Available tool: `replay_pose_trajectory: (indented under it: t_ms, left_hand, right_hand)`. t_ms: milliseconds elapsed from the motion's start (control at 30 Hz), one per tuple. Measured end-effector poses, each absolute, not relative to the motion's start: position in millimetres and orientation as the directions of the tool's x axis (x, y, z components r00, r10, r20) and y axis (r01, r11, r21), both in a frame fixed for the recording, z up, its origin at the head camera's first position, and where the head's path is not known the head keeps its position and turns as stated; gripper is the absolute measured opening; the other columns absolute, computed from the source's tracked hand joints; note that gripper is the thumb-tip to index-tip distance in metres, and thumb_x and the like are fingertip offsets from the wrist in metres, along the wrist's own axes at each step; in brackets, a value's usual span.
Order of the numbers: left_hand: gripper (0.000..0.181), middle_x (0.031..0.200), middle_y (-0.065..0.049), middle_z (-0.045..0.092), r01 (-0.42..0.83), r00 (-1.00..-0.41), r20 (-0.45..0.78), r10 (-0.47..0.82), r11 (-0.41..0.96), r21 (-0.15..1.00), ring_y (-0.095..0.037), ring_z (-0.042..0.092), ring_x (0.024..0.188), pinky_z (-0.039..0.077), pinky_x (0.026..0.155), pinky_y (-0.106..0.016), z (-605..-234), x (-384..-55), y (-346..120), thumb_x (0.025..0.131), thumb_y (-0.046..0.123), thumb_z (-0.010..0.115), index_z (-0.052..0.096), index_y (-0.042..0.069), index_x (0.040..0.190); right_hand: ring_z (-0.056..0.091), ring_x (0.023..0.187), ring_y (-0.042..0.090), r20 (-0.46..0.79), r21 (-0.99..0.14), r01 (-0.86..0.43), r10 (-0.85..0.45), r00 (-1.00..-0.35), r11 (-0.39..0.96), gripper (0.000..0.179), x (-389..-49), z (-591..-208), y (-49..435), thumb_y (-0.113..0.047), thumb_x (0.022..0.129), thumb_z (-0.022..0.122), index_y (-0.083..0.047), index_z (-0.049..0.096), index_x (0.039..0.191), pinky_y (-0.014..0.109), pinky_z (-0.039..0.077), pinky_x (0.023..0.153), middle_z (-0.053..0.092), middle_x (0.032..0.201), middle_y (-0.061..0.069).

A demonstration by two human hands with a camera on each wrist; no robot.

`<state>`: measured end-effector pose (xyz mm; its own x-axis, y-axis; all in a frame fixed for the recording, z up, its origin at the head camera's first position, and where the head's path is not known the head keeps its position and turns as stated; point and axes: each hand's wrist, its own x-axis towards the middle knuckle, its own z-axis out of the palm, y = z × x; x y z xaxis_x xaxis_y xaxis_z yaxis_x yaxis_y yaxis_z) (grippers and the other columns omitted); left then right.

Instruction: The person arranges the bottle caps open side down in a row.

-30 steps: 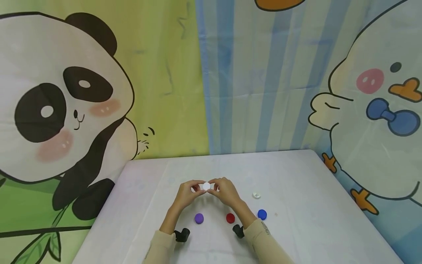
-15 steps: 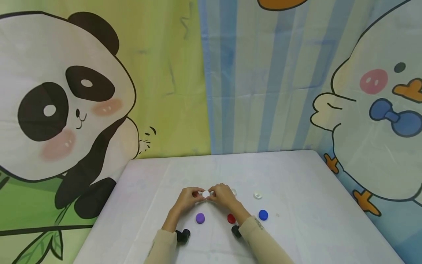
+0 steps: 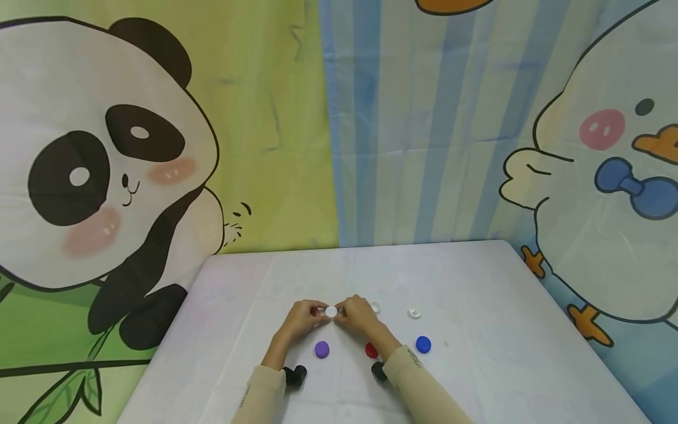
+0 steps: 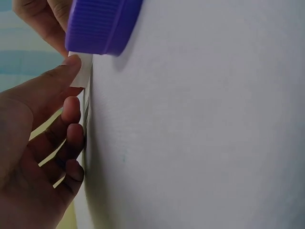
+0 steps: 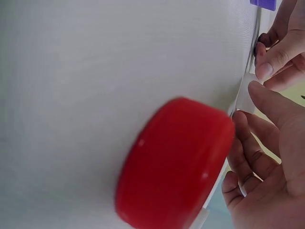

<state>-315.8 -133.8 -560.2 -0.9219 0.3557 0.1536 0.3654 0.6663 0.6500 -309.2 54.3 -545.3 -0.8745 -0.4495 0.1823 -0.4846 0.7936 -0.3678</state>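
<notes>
Both hands meet at a white bottle cap low over the middle of the table. My left hand pinches its left side between thumb and fingers, the other fingers loosely bent in the left wrist view. From the right, my right hand pinches the opposite side. A purple bottle cap lies nearer the body, large in front of the left hand in the left wrist view. By the right forearm lies a red bottle cap, partly covered in the head view; the right wrist view shows its ridgeless side.
Right of the right hand lie two pale caps, one ring-like white cap beside the knuckles and another white cap farther right. A blue cap sits nearer the front. The table's white cloth reaches back to printed curtains.
Both hands have come down and slightly toward the body with the white cap, then stayed nearly still. A pale cap behind the right hand has come into view.
</notes>
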Motion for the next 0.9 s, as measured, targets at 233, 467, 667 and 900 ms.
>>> replay_pose_trajectory:
  t_ms: [233, 467, 667, 900]
  left_hand:
    - [0.054, 0.059, 0.007, 0.051, 0.373, -0.922, 0.137, 0.363, 0.733, 0.570, -0.004, 0.042, 0.050, 0.036, 0.047, -0.020, -538, -311, -121, 0.068, 0.026, 0.077, 0.060, 0.002, 0.114]
    - [0.050, 0.067, 0.006, 0.052, 0.434, -0.898, 0.187, 0.397, 0.737, 0.518, -0.006, 0.042, 0.053, 0.036, 0.048, -0.021, -508, -309, -86, 0.071, 0.029, 0.075, 0.061, 0.007, 0.114]
    - [0.049, 0.068, 0.006, 0.053, 0.443, -0.892, 0.184, 0.414, 0.710, 0.547, -0.007, 0.044, 0.057, 0.037, 0.052, -0.021, -508, -306, -49, 0.073, 0.028, 0.074, 0.061, 0.010, 0.116]
    - [0.040, 0.063, 0.005, 0.052, 0.399, -0.913, 0.177, 0.367, 0.722, 0.566, -0.006, 0.043, 0.053, 0.036, 0.049, -0.019, -523, -309, -23, 0.073, 0.016, 0.073, 0.063, 0.008, 0.111]
  right_hand:
    - [0.043, 0.061, 0.008, 0.146, -0.518, -0.433, -0.422, -0.895, 0.738, 0.042, -299, -538, 73, -0.020, 0.075, 0.072, -0.004, 0.062, 0.113, 0.022, 0.038, 0.058, 0.051, 0.062, -0.007]
    - [0.046, 0.062, 0.011, 0.158, -0.637, -0.335, -0.308, -0.938, 0.694, 0.046, -289, -524, 105, -0.015, 0.076, 0.070, -0.005, 0.056, 0.119, 0.023, 0.040, 0.055, 0.055, 0.072, -0.001]
    - [0.042, 0.055, 0.011, 0.163, -0.678, -0.225, -0.156, -0.974, 0.699, 0.043, -284, -530, 123, -0.012, 0.076, 0.070, -0.002, 0.057, 0.116, 0.023, 0.037, 0.050, 0.052, 0.071, 0.001]
    - [0.042, 0.056, 0.010, 0.218, -0.684, -0.197, -0.061, -0.974, 0.703, 0.042, -286, -540, 131, -0.010, 0.072, 0.073, 0.003, 0.060, 0.110, 0.024, 0.037, 0.052, 0.051, 0.065, 0.001]
